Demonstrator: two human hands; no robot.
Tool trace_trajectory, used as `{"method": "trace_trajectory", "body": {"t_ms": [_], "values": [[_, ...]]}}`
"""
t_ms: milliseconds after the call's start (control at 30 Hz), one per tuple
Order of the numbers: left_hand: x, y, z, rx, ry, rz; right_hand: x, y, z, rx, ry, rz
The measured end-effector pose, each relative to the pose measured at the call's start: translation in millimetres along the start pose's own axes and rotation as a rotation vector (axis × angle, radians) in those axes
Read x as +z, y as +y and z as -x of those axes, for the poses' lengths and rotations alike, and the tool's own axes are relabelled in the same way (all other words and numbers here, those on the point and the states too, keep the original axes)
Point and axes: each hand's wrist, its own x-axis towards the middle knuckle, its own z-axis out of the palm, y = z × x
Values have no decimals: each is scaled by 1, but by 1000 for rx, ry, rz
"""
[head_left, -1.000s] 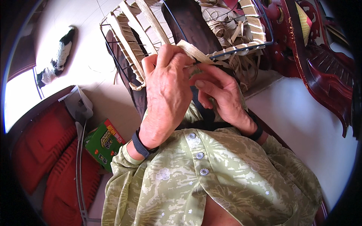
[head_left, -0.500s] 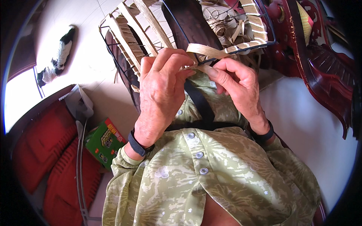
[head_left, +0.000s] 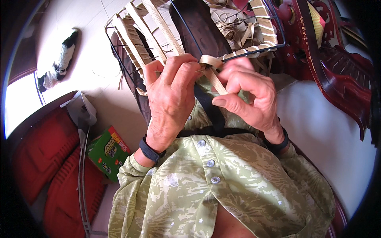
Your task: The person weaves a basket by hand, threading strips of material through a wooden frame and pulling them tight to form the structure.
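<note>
Floor [head_left: 91, 51]: pale tiles are seen at the upper left; a black and white animal [head_left: 59, 63] is lying on them, well apart from the hands.
Red furniture [head_left: 341, 83]: dark red carved wood is seen at the right side, just beside the frame.
Red cushions [head_left: 43, 158]: they are placed at the lower left, with a green box [head_left: 109, 152] lying beside them.
Shirt [head_left: 222, 190]: a green patterned shirt with buttons fills the lower middle; a black strap [head_left: 210, 109] runs down over it, under the hands.
Wire frame [head_left: 166, 35]: a black wire basket frame is held in front of the person, tilted, at the top middle. Pale flat strips are already woven around its bars on the left side and along its right rim. Loose strips and a bundle of thin fibre are seen inside it.
Left hand [head_left: 170, 99]: it is closed, with fingertips pinched on the strip at the frame's near rim; a dark band is worn on the wrist.
Right hand [head_left: 250, 95]: it is closed on the same strip, the thumb pressed along the lower part; a dark band is worn on this wrist too.
Strip [head_left: 214, 75]: a pale flat weaving strip is gripped between both hands, bent in a small loop at the top, touching the rim wire of the frame. Its lower end points down toward the black strap.
</note>
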Motion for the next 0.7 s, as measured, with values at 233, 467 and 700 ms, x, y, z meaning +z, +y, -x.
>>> {"method": "trace_trajectory", "body": {"t_ms": [233,467,700], "values": [[-3,9,5,65,23,-29,-8,-52,-5,605,-100,-554],[5,-2,6,162,38,33,-24,-49,7,235,-199,-161],[11,-2,2,138,54,43,2,-60,22,501,-74,-513]]}}
